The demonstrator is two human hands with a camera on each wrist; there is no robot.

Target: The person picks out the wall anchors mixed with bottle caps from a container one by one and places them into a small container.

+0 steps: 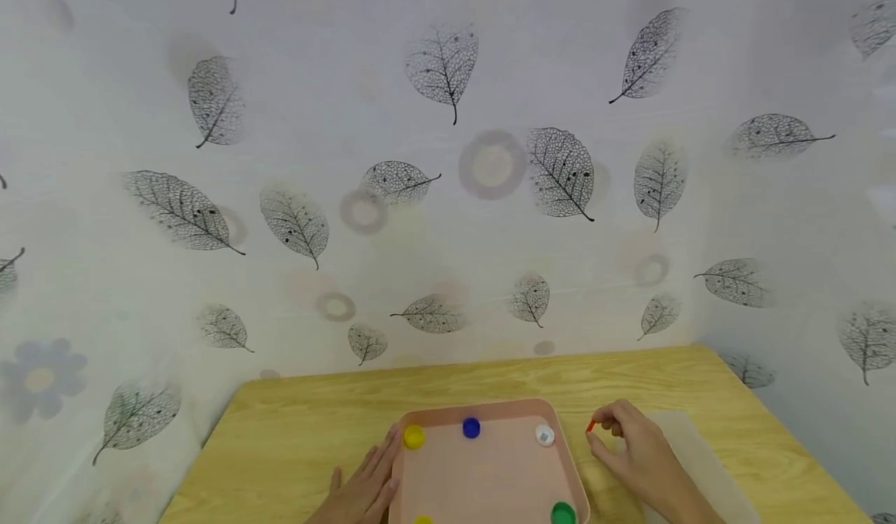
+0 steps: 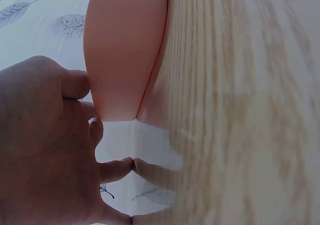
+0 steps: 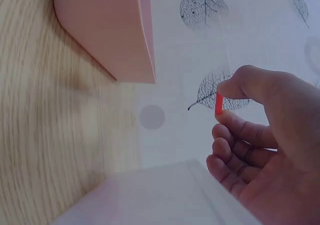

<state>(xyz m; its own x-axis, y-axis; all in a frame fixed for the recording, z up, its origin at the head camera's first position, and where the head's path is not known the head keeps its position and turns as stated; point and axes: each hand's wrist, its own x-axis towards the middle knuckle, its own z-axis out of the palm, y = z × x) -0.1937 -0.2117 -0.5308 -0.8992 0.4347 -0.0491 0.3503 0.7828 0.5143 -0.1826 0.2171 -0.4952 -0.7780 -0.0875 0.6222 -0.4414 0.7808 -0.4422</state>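
In the head view, a pink tray [image 1: 483,477] with raised walls sits on the table. My left hand [image 1: 362,483] lies at its left rim with fingers extended; in the left wrist view the thumb side touches the tray's wall [image 2: 125,55]. Off the tray's right side, my right hand [image 1: 635,455] pinches a small red stick-like piece [image 1: 591,426] between thumb and index finger. The right wrist view shows the red piece [image 3: 219,103] held up in the air, the other fingers curled below it.
Inside the tray are round caps: yellow [image 1: 414,436], blue [image 1: 471,427], white [image 1: 544,435] with a small grey piece in it, green [image 1: 563,513], and another yellow [image 1: 423,520]. A pale flat-topped object [image 1: 700,462] lies under the right forearm. Leaf-patterned wall covering surrounds the wooden table [image 1: 294,423].
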